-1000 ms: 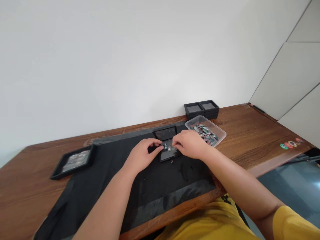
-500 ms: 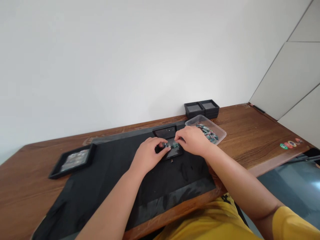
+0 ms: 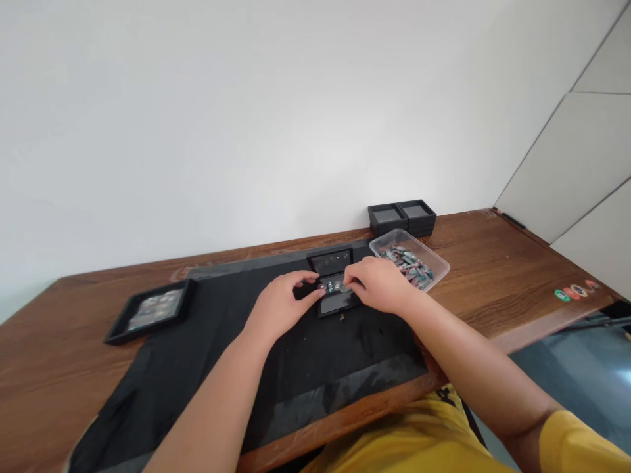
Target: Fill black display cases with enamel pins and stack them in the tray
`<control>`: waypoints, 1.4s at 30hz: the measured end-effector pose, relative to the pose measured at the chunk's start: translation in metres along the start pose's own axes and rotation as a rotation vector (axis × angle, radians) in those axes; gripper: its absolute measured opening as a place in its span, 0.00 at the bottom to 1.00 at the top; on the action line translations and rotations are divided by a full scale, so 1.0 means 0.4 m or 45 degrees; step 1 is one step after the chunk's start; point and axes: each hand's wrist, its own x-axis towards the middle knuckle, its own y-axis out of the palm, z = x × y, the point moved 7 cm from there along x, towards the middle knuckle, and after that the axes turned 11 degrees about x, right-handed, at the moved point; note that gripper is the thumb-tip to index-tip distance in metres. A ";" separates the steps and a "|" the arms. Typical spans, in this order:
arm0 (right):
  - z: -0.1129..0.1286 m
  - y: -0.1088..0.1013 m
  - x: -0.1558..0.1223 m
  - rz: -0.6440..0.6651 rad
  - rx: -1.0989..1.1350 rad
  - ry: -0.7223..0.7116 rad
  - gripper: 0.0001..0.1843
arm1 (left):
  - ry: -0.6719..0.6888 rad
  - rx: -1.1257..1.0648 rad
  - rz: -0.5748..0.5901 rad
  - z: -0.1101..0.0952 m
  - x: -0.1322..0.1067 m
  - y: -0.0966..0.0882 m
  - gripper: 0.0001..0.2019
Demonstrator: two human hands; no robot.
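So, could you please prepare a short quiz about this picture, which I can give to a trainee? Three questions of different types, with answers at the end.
1. Multiple choice: what lies between the left hand and the right hand?
A) The stacked trays
B) The small black box
C) The stickers

2. True or false: the small black box lies directly on bare wood.

3. Fill the gap: of the two hands, the one nearer to the clear tub is the ____ hand.

Key:
1. B
2. False; a black mat is under it.
3. Right
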 end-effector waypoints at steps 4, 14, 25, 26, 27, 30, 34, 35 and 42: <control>0.015 0.020 0.000 0.041 -0.051 -0.046 0.09 | 0.083 0.004 -0.022 -0.014 0.003 0.005 0.15; 0.043 0.029 -0.002 0.052 -0.019 -0.135 0.09 | 0.090 -0.045 -0.022 -0.006 0.006 0.009 0.14; 0.062 0.044 -0.003 0.025 0.004 -0.219 0.12 | 0.168 -0.093 0.028 0.000 0.008 0.027 0.14; 0.062 0.047 -0.003 0.032 0.001 -0.216 0.12 | 0.180 -0.089 0.041 0.000 0.007 0.027 0.14; 0.062 0.051 -0.003 0.042 -0.001 -0.214 0.12 | 0.190 -0.083 0.049 -0.001 0.006 0.028 0.15; 0.060 0.060 -0.002 0.074 0.014 -0.203 0.12 | 0.205 -0.062 0.051 -0.002 0.004 0.026 0.17; 0.053 0.063 0.000 0.080 0.055 -0.167 0.12 | 0.201 -0.050 0.041 -0.005 0.002 0.024 0.17; 0.052 0.062 0.001 0.076 0.066 -0.161 0.12 | 0.200 -0.043 0.034 -0.006 0.001 0.024 0.16; 0.050 0.051 0.002 -0.014 0.112 -0.165 0.12 | 0.192 0.013 -0.004 -0.019 -0.008 -0.004 0.15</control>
